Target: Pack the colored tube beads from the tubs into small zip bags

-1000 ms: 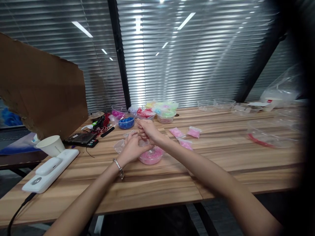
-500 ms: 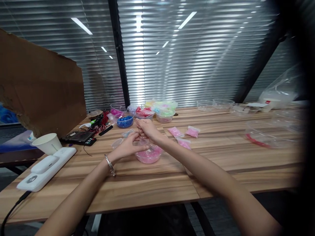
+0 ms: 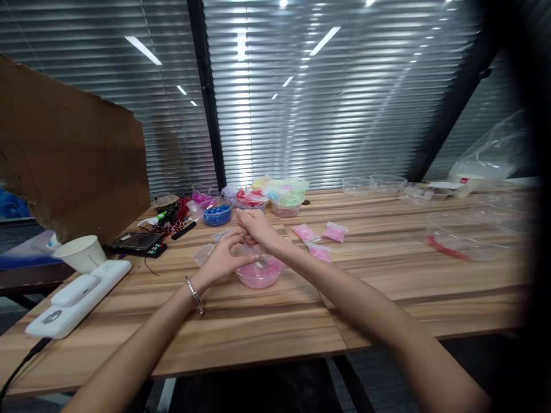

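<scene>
A clear bowl of pink beads or bits (image 3: 260,277) stands on the wooden table in front of me. Above its rim my right hand (image 3: 258,228) is closed in a fist, pinching at a small clear plastic bag (image 3: 246,250), mostly hidden by the fingers. My left hand (image 3: 222,257), with a silver bracelet at the wrist, meets it from the left. Its fingertips pinch close to the right hand's, while the thumb reaches across the bowl. Flat clear bags (image 3: 203,253) lie just left of the left hand. Right of the bowl lie three small pink-filled bags (image 3: 319,251).
Behind the hands stand a bowl of blue pieces (image 3: 217,214) and bowls of red and pale green packets (image 3: 286,207). Clear bowls (image 3: 465,241) are at the right. A paper cup (image 3: 81,255), white charger (image 3: 80,301) and cardboard panel (image 3: 73,155) occupy the left.
The hands keep nearly the same pose over the bowl, fingers together. The whole view has shifted slightly; nothing on the table has visibly moved.
</scene>
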A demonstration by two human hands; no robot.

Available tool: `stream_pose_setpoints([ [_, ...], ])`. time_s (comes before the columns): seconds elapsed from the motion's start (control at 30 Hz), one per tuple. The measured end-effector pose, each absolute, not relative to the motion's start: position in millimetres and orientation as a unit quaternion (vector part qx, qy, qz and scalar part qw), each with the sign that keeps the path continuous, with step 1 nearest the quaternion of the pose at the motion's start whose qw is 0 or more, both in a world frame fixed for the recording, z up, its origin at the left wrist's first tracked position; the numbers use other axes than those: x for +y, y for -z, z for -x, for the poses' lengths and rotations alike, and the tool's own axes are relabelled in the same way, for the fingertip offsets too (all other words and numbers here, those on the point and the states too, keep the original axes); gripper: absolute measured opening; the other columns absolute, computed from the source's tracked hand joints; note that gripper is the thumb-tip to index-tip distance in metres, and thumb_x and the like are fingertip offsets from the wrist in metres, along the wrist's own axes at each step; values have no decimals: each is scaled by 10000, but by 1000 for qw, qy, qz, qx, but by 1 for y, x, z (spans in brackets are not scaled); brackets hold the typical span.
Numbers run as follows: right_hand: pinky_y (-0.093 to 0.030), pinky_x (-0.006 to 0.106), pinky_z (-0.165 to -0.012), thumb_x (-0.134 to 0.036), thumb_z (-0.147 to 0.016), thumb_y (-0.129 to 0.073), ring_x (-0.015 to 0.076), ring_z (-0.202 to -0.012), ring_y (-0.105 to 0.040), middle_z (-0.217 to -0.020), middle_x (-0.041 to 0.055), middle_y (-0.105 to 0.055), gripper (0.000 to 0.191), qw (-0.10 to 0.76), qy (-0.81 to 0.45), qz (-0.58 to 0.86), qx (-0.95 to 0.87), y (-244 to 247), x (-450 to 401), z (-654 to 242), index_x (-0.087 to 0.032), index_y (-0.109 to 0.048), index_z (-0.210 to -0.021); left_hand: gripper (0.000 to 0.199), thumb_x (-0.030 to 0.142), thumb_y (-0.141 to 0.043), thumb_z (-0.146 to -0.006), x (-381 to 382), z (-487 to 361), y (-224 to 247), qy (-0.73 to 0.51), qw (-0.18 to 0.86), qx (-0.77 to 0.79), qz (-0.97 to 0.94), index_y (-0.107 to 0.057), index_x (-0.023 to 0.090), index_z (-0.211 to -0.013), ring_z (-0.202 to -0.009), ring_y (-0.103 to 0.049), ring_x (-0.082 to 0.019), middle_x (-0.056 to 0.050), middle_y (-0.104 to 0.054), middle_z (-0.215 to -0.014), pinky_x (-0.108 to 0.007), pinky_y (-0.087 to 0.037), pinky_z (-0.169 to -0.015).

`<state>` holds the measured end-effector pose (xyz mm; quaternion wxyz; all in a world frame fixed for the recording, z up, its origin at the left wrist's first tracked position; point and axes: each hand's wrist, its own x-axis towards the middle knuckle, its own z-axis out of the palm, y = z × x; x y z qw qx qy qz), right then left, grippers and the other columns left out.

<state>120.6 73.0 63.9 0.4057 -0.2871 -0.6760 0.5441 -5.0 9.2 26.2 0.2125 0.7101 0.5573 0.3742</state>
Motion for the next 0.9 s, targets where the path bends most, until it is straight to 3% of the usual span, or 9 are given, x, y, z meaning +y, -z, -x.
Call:
stream_pose_setpoints([
  [0.23,-260,227,-425,-290,-873,-438,94,-449,-362,-497,-46,-363,331,420,-472,298,-715,-65,73,-119,-201,-366,-562,388,425,-789,-648,14,4,-20,-438,236,547,-673,-719,191,-949,-1091,-576,-308,-84,-697,-1042,-446,-404,-1020],
  [0.53,-242,241,-510,-355,-886,-416,100,-549,-359,-549,-38,-380,368,431,-396,281,-761,-62,73,-117,-188,-365,-562,426,410,-766,-693,15,4,-19,-445,225,535,-682,-691,151,-1022,-1083,-591,-284,-104,-692,-1085,-415,-412,-1004],
  [0.9,-256,250,-528,-379,-919,-372,114,-558,-397,-551,-26,-425,397,435,-349,298,-775,-59,77,-116,-189,-382,-571,369,390,-762,-680,11,0,-27,-433,226,557,-671,-697,154,-957,-1067,-607,-293,-95,-712,-1052,-400,-432,-959],
])
